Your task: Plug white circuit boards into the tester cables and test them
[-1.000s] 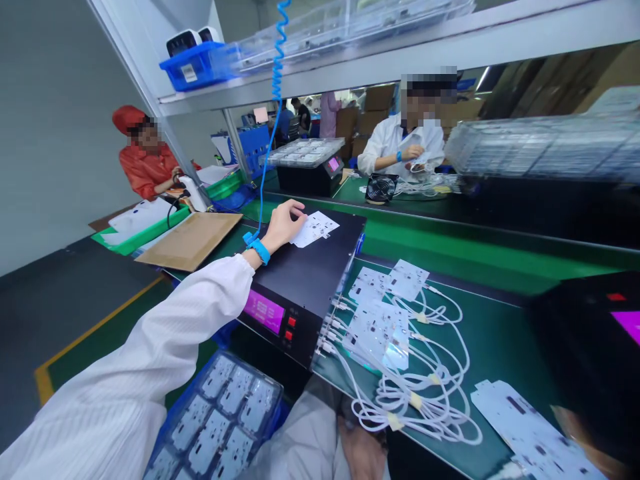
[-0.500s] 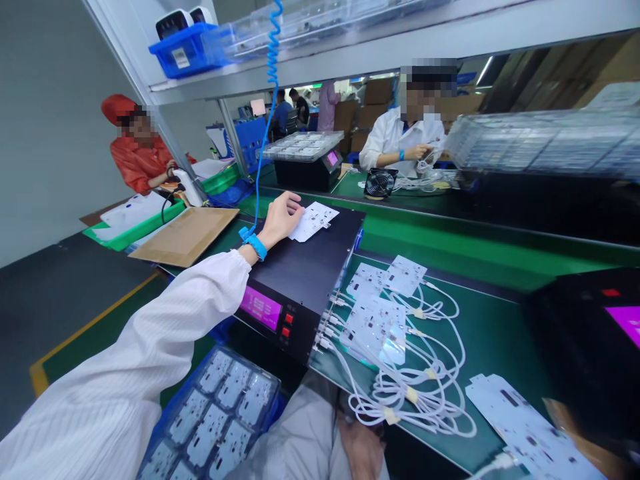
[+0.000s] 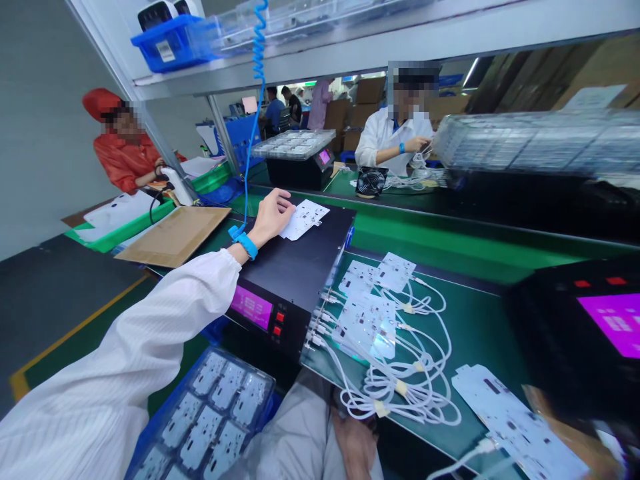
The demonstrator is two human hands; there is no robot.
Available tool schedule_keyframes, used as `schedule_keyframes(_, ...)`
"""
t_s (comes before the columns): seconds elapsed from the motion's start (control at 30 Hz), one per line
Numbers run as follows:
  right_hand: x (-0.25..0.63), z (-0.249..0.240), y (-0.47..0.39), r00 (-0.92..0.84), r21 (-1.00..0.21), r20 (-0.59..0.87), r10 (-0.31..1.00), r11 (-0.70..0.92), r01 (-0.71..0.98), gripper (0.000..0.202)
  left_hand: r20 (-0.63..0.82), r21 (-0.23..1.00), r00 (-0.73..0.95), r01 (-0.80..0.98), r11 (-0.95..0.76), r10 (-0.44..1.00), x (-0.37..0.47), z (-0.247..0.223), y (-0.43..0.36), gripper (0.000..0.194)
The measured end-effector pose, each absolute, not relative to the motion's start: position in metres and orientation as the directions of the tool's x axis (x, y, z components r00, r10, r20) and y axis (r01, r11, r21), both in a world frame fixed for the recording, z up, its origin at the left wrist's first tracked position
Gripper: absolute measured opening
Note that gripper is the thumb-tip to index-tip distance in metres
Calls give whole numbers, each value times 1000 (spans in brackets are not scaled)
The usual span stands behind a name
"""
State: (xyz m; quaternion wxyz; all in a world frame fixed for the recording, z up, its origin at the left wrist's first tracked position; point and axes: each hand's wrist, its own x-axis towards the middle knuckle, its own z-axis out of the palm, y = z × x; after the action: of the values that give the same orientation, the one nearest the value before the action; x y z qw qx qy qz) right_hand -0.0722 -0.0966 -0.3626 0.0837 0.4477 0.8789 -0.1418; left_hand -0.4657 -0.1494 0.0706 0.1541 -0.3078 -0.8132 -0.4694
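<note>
My left hand (image 3: 273,215) rests at the edge of a white circuit board (image 3: 305,220) on top of a black box (image 3: 295,267) with a pink screen; its fingers are curled and touch the board's left side. A blue coiled-cord strap is round the wrist. Low in the view, my right hand (image 3: 354,443) hangs beside my leg under the table edge, its fingers hidden. Several white boards (image 3: 367,323) lie right of the box, with white cables (image 3: 410,393) plugged into the box.
A tray of boards (image 3: 205,413) sits low at the left. Cardboard (image 3: 175,237) lies behind my left arm. Another white board (image 3: 520,423) and a second black device (image 3: 565,340) are at the right. Two people sit beyond, one in red, one in white.
The whole view has shifted slightly, so things appear further left and more of the right device's screen shows. My left hand keeps its place at the board.
</note>
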Motion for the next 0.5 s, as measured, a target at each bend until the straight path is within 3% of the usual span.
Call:
schedule_keyframes(0.37, -73, -355, -97, -578, -112, -290, 762, 573, 812, 69, 537, 658, -761, 647, 384, 364, -470, 68, -150, 22)
schedule_keyframes(0.5, -73, -355, -96, -575, -165, -277, 770, 551, 818, 63, 532, 657, -760, 649, 384, 373, -471, 68, -150, 21)
